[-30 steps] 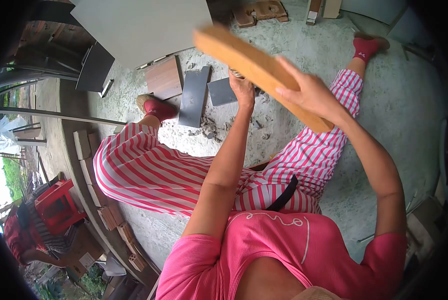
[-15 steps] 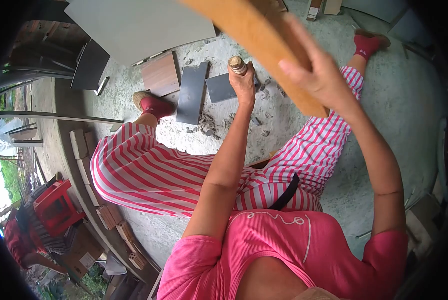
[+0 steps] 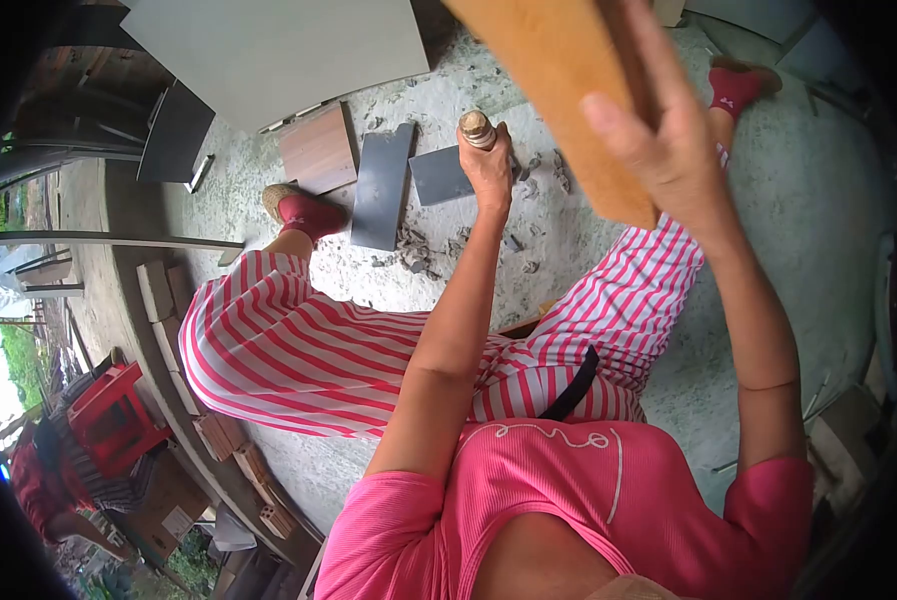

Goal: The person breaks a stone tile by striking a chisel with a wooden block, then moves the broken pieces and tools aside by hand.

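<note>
My left hand (image 3: 486,172) is wrapped round an upright tool handle (image 3: 476,126) with a round, worn end and a ringed collar; the rest of the tool is hidden below my fist. My right hand (image 3: 673,150) grips the edge of a long orange-tan board (image 3: 558,90), thumb on its face and fingers behind it. The board is raised at a slant and runs out of the top of the view. Under my left fist lie a dark grey tile piece (image 3: 440,178) and a longer dark tile (image 3: 382,185), with grey rubble (image 3: 415,250) around them.
A wood-patterned tile (image 3: 318,148) and a large pale panel (image 3: 278,50) lie beyond my left foot (image 3: 308,215). My right foot (image 3: 733,85) is stretched out at upper right. Bricks (image 3: 218,437) line the ledge at left. Another person (image 3: 43,480) is near a red plastic chair (image 3: 118,415).
My right hand and the board have shifted up and slightly right, and the board stands steeper. My left hand stays in nearly the same place. The other person's arm has moved a little.
</note>
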{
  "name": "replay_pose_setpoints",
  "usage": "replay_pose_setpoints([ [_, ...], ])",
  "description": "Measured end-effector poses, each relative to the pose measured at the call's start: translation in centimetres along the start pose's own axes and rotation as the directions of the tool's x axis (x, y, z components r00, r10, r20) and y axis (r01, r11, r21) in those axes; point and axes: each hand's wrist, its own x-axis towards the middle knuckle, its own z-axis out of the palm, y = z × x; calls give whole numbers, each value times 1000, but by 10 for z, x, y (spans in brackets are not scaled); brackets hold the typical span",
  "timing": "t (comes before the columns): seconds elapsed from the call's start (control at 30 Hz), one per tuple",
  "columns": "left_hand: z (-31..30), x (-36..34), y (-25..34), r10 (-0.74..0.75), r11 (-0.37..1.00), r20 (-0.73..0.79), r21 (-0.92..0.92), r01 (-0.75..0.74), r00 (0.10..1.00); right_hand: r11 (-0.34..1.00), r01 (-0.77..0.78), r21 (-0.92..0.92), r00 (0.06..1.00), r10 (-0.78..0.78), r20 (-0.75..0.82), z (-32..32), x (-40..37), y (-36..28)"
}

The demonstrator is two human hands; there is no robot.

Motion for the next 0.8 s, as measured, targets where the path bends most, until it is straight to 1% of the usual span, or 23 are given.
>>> replay_pose_setpoints([
  [0.03,1,-3,6,72,993,-11,-93,-73,997,998,-35,-59,999,35,-5,22,-14,42],
  [0.07,0,-5,10,145,972,-25,-185,-148,989,961,-119,-249,971,165,175,35,-28,78],
  [0.1,-3,-5,5,149,971,-22,-187,-151,989,895,-103,-435,937,234,259,43,-43,102],
  [0.17,-6,5,-3,65,961,105,-274,-34,992,904,-78,-420,940,207,272,38,-30,101],
  [0.2,-2,4,-11,147,920,47,-373,-119,988,931,-195,-309,921,282,269,32,-27,100],
  [0.23,-2,0,-4,45,931,25,-364,-33,999,921,-341,-188,886,382,263,29,-31,88],
  [0.27,-2,0,-5,36,962,16,-272,-30,999,946,-314,-84,911,325,253,24,-25,83],
  [0.3,0,5,-4,36,982,-3,-188,-36,999,949,-302,-94,915,316,249,21,-19,88],
  [0.33,0,5,-8,34,980,-8,-194,-35,999,968,-249,-8,952,246,180,19,-16,91],
  [0.37,-2,7,-11,-11,985,12,-174,13,1000,979,-186,80,979,177,106,19,-14,93],
  [0.4,-6,10,-14,-55,987,30,-149,59,998,959,-242,149,968,228,105,16,-13,93],
  [0.43,-12,17,-22,-54,988,21,-145,57,998,959,-239,154,968,224,111,17,-15,92],
  [0.5,-24,31,-39,-145,921,-33,-369,123,989,909,-323,263,946,320,55,19,-22,92],
  [0.53,-34,35,-41,-171,893,-110,-437,107,979,879,-384,284,922,381,67,19,-27,91],
  [0.57,-43,38,-62,-276,808,-175,-575,130,945,878,-386,281,921,383,70,20,-35,95],
  [0.63,-55,30,-93,-452,689,-200,-697,198,869,860,-428,278,900,432,51,20,-51,107],
  [0.67,-52,30,-99,-458,686,-194,-698,206,867,841,-449,303,890,453,60,20,-59,106],
  [0.73,-45,24,-106,-462,649,-210,-742,167,862,849,-476,232,877,476,56,20,-74,110],
  [0.77,-44,25,-105,-472,646,-202,-742,180,858,851,-487,199,872,485,63,19,-81,110],
  [0.8,-43,29,-102,-475,641,-150,-734,225,867,847,-494,195,868,493,59,18,-88,111],
])
